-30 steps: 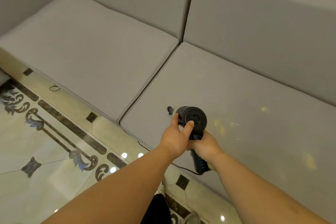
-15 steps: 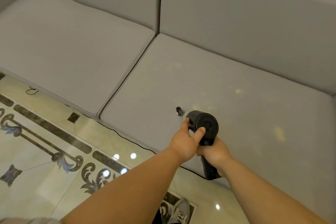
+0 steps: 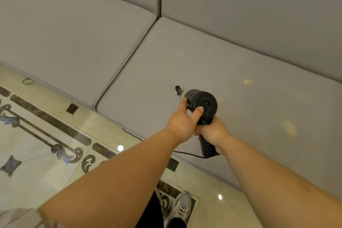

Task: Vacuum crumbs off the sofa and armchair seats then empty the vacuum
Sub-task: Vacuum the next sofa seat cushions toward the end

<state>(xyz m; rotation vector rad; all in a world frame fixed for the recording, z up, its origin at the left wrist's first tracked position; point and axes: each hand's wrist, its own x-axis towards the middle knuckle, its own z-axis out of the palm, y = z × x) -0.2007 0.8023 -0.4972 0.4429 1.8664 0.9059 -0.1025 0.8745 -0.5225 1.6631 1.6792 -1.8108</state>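
Vac nozzle [image 3: 178, 90] tip hidden.

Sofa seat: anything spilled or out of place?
Yes. Yellowish crumb patches lie scattered on the right seat cushion, right of the handheld vacuum; another smear sits nearer the front edge. Left cushion looks clean.

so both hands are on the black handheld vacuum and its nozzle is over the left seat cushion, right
Not quite. Both hands are on the black handheld vacuum, the left hand at its round body and the right hand round the handle, but its nozzle is over the right seat cushion, past the seam, not the left one. The head view shows it.
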